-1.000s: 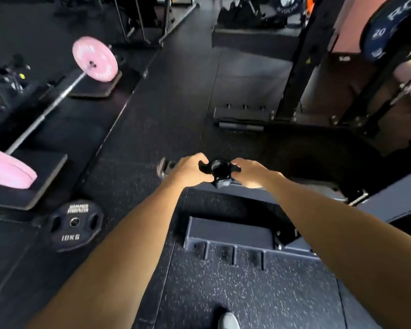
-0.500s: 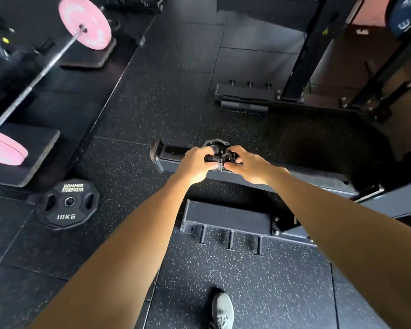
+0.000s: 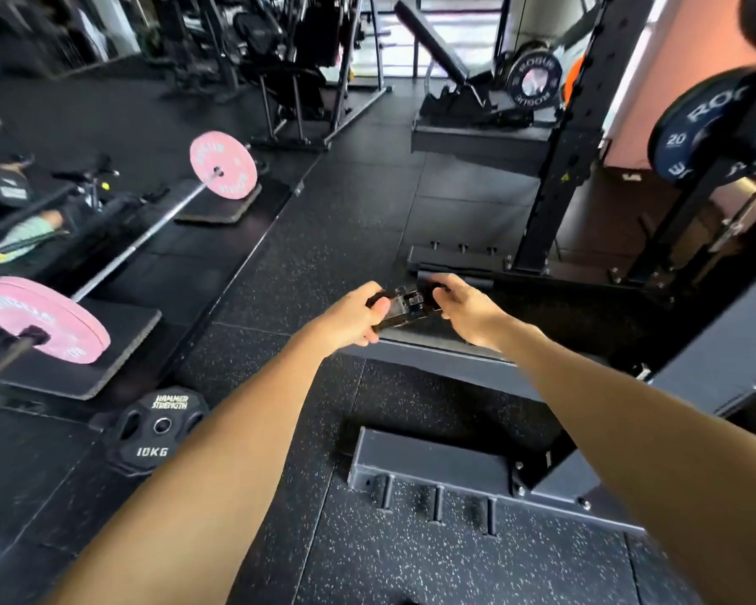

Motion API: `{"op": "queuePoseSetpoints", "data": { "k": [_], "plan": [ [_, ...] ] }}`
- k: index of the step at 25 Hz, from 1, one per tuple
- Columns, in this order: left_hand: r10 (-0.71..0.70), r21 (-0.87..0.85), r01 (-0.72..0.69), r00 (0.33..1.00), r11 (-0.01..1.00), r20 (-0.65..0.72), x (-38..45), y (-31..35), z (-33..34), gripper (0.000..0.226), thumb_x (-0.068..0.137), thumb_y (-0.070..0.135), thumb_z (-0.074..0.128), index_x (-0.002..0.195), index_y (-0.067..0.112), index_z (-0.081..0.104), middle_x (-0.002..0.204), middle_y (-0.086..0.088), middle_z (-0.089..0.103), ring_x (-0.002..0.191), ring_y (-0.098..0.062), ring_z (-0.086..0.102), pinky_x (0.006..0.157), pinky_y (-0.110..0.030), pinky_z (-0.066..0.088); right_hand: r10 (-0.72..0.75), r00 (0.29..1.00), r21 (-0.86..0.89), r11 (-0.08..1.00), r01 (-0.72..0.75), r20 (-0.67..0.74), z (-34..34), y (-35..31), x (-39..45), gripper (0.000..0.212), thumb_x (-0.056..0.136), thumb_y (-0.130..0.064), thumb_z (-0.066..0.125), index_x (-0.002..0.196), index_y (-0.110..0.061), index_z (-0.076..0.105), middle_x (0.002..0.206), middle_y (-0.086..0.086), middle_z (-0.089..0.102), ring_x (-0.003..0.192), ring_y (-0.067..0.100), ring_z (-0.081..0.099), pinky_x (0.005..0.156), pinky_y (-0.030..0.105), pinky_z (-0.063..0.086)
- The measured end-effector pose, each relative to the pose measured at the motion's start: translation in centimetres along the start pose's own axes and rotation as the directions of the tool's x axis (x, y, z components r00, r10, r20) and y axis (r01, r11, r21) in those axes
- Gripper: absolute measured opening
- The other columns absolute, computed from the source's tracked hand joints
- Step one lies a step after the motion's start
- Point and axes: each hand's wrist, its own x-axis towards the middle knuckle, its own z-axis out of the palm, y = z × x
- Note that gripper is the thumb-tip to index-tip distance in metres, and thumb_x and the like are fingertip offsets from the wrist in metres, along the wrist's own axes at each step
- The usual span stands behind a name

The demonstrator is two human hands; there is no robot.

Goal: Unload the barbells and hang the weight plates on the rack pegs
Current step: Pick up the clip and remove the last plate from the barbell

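A black collar is gripped at both ends by the left hand and right hand, apparently so it can be carried clear before the pink plates are unloaded.

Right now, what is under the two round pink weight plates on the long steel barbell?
Under each pink plate, near and far, lies a flat dark mat: near mat, far mat. The part of each mat directly beneath its plate is covered.

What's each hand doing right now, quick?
Left hand: closed, gripping the left side of the black clamp.
Right hand: closed, gripping the clamp's right side.
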Motion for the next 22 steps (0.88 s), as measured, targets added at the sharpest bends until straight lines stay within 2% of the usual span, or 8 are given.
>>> {"op": "queuePoseSetpoints", "data": {
  "k": [3,5,9,13,15,17,19,22],
  "plan": [
    [0.022,-0.121,-0.02,1.0,0.992,0.014,-6.2,2.4,-0.6,0.017,0.106,0.033,0.034,0.111,0.019,0.042,0.124,-0.013,0.057,0.086,-0.03,0.068,0.085,-0.04,0.055,-0.012,0.998,0.137,0.99,0.019,-0.056,-0.4,-3.2,-5.4,0.036,0.102,-0.02,0.04,0.138,-0.018,0.042,0.114,0.013,0.062,0.093,0.027,0.062,0.064,0.028,0.046],
    [0.03,-0.199,-0.031,1.0,0.979,-0.011,-10.5,4.4,-1.4,0.022,0.106,0.037,0.033,0.113,0.019,0.044,0.119,-0.013,0.061,0.083,-0.031,0.069,0.079,-0.036,0.057,0.004,0.998,0.203,0.979,0.01,-0.07,-1.1,-5.5,-9.6,0.036,0.102,-0.022,0.04,0.136,-0.009,0.043,0.11,0.018,0.065,0.089,0.024,0.06,0.059,0.027,0.044],
    [0.057,-0.278,-0.08,0.994,0.957,-0.09,-18.5,8.8,-3.0,0.04,0.104,0.044,0.034,0.125,0.011,0.046,0.094,-0.015,0.061,0.077,-0.034,0.065,0.087,-0.047,0.057,-0.03,0.997,0.289,0.956,0.048,-0.067,-3.5,-10.2,-16.8,0.033,0.103,-0.028,0.039,0.123,-0.005,0.052,0.113,0.016,0.067,0.1,0.029,0.064,0.075,0.037,0.051],
    [0.043,-0.366,-0.084,0.992,0.927,-0.119,-23.0,13.5,-3.7,0.039,0.103,0.046,0.037,0.129,0.018,0.044,0.107,-0.026,0.06,0.087,-0.036,0.057,0.082,-0.05,0.057,-0.088,0.992,0.388,0.914,0.118,-0.095,-6.9,-13.0,-21.7,0.037,0.101,-0.034,0.043,0.124,-0.006,0.052,0.111,0.015,0.066,0.098,0.03,0.066,0.086,0.046,0.053],
    [0.035,-0.403,-0.088,0.99,0.911,-0.138,-24.8,16.0,-3.2,0.042,0.102,0.047,0.039,0.13,0.016,0.045,0.099,-0.026,0.058,0.073,-0.031,0.054,0.078,-0.049,0.057,-0.123,0.986,0.42,0.893,0.158,-0.109,-9.1,-13.8,-23.6,0.039,0.1,-0.036,0.044,0.123,-0.007,0.054,0.108,0.013,0.067,0.094,0.028,0.068,0.084,0.045,0.055],
    [0.018,-0.424,-0.086,0.987,0.902,-0.16,-26.4,18.4,-2.2,0.05,0.101,0.05,0.04,0.129,0.01,0.049,0.089,-0.019,0.055,0.062,-0.023,0.048,0.075,-0.046,0.057,-0.158,0.98,0.457,0.868,0.194,-0.117,-11.3,-14.0,-25.6,0.04,0.1,-0.037,0.045,0.123,-0.006,0.055,0.096,0.01,0.07,0.086,0.027,0.071,0.078,0.042,0.056],
    [0.001,-0.446,-0.086,0.983,0.891,-0.186,-27.7,20.6,-0.7,0.055,0.099,0.053,0.042,0.127,0.007,0.052,0.083,-0.015,0.053,0.059,-0.02,0.045,0.073,-0.043,0.056,-0.182,0.976,0.482,0.849,0.216,-0.118,-13.2,-13.9,-27.3,0.04,0.1,-0.035,0.045,0.124,-0.004,0.053,0.086,0.009,0.069,0.082,0.027,0.071,0.076,0.042,0.057],
    [-0.011,-0.46,-0.091,0.977,0.883,-0.214,-29.6,23.7,1.6,0.053,0.095,0.057,0.047,0.115,0.009,0.057,0.076,-0.009,0.049,0.057,-0.017,0.041,0.074,-0.042,0.056,-0.214,0.969,0.483,0.84,0.246,-0.121,-15.8,-13.4,-29.8,0.044,0.1,-0.034,0.046,0.128,0.0,0.05,0.086,0.013,0.069,0.077,0.028,0.072,0.069,0.037,0.059]
  ]
}}
